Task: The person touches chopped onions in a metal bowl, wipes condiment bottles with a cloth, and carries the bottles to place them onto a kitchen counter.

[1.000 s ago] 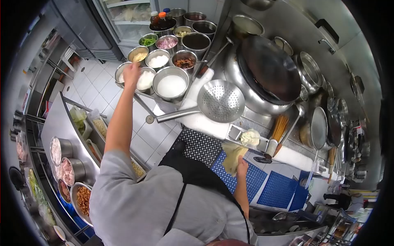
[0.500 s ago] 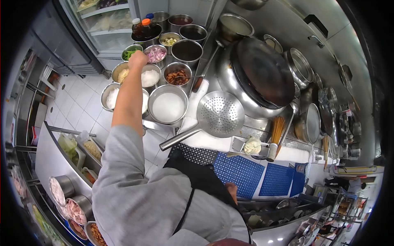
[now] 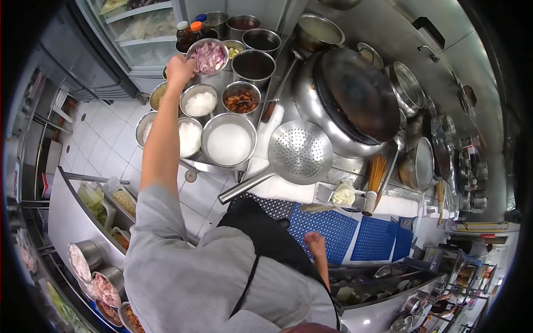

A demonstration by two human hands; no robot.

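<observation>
My left hand [image 3: 180, 71] reaches out to the far left and grips the rim of a round metal container of sliced shallots [image 3: 209, 57]. This container is raised and tilted above its neighbours, partly covering the one with pale chopped pieces [image 3: 233, 49]. Below the hand stand containers of white powder [image 3: 200, 103], brown fried pieces [image 3: 240, 101] and white granules [image 3: 229, 140]. The green-filled container is mostly hidden behind the hand. Close to my body, away from the containers, my right hand [image 3: 315, 243] is loosely closed, with nothing visible in it.
A perforated strainer [image 3: 300, 152] lies beside the containers, its handle jutting toward me. Behind it sits a large dark wok [image 3: 358, 94] on the stove. A bamboo brush [image 3: 376, 175] stands near the counter edge. Bottles [image 3: 195, 30] cluster at the back; blue mats [image 3: 325, 233] cover the floor.
The shallot container has come up and away from its spot with my left hand on it. My right hand has risen further into view beside my body.
</observation>
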